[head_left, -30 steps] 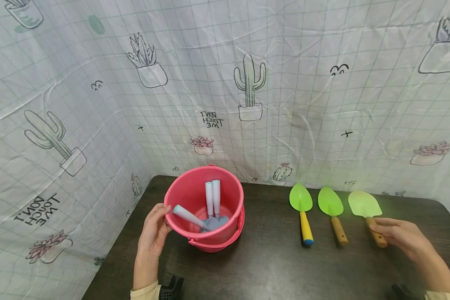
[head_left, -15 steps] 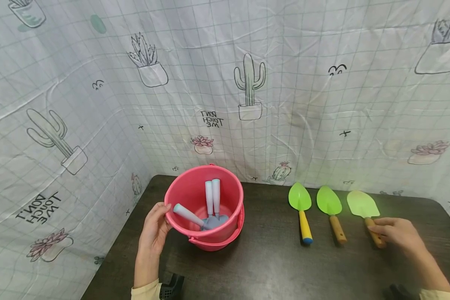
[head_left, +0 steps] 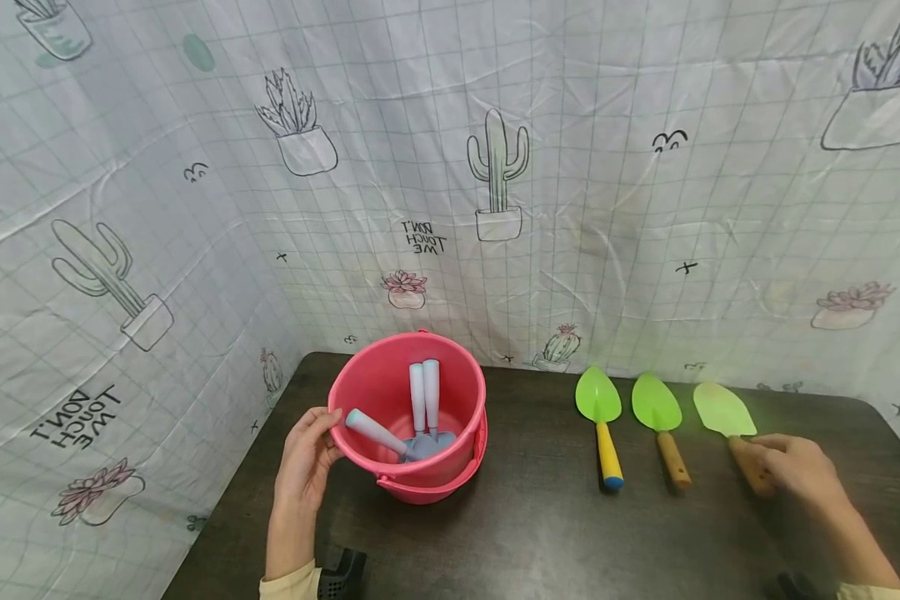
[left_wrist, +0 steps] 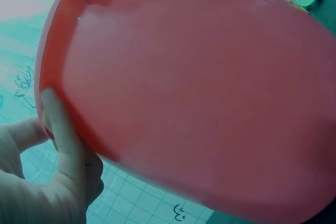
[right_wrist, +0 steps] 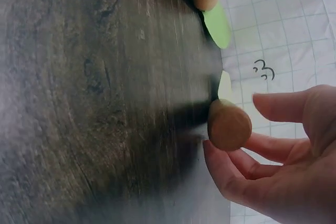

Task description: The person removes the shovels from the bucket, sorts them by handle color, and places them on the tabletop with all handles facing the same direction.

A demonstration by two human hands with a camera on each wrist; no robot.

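Observation:
At the left, my left hand [head_left: 303, 462] grips the rim of a pink bucket [head_left: 375, 367], thumb on one side of the wall and fingers on the other. Three tools with pale handles [head_left: 375, 432] and grey heads lie inside it. On the right, my right hand [head_left: 802, 471] holds the wooden handle of a light green trowel [head_left: 723, 408]. In the right wrist view its fingers curl under the round handle end [right_wrist: 231, 127], and the thumb stands just off it. The palm covers part of the handle in the head view.
Left of the held trowel lie another green trowel [head_left: 656, 404] with a wooden handle and one with a yellow handle [head_left: 607, 454] and blue tip. Cactus-print cloth [head_left: 585, 192] hangs behind and left of the dark table [head_left: 532, 533]. The bucket's bail hangs at its front right.
My right hand has closed further over the wooden handle, and the trowel's blade has turned slightly. My left hand and the bucket stay put.

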